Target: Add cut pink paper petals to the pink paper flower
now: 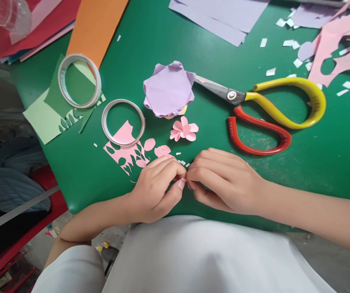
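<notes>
My left hand (159, 185) and my right hand (223, 179) meet near the front of the table, thumbs and fingers pinched together. Between their fingertips is a small pink paper piece (184, 179), mostly hidden by the fingers. Just beyond them lies a pink paper flower (184, 129) with rounded petals. Loose pink petals (162, 151) and a cut-up pink paper scrap (119, 152) lie by my left hand. Behind the flower sits a purple folded-paper piece (169, 90) with a pointed rim. Scissors (232, 96) with yellow and red handles rest beyond my right hand.
Two tape rolls (98, 87) (143, 126) lie at the left, one over green paper (42, 116). Orange paper (98, 24), purple sheets (220, 16) and pink cut-out paper (330, 49) are farther back. White bits (270, 72) dot the green table (126, 49). A bottle (12, 16) stands back left.
</notes>
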### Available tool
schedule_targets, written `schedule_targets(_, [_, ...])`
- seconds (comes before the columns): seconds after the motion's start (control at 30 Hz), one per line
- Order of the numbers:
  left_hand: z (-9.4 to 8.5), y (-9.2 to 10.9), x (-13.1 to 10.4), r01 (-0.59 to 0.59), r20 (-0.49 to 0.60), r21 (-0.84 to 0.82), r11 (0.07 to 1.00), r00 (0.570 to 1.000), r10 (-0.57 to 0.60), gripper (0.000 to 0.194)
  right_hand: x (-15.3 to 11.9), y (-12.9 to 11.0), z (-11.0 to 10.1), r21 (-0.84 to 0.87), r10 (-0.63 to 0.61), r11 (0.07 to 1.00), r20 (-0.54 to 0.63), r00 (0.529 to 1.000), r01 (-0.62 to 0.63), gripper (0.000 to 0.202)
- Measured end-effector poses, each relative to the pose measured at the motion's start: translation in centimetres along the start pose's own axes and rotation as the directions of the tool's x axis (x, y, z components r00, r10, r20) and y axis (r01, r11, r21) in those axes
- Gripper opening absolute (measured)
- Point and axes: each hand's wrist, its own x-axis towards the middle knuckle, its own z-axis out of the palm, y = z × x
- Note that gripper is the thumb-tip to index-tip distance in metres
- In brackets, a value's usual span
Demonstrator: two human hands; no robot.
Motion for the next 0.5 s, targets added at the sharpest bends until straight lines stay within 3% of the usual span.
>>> schedule_targets(0.2, [-0.05, -0.17, -0.08, 0.019, 0.011, -0.007, 1.0, 1.0, -0.019, 0.013, 0.21, 0.25, -0.31, 0.193, 0.088, 0.977, 0.019, 0.996, -0.09, 0.012])
schedule_targets(0.5, [-0.23, -0.07, 0.11, -0.003, 0.014, -0.01, 1.0, 1.0, 0.003, 0.014, 0.27, 0.28, -0.6, 0.26, 0.102, 0.96, 0.027, 0.994, -0.106, 0.012])
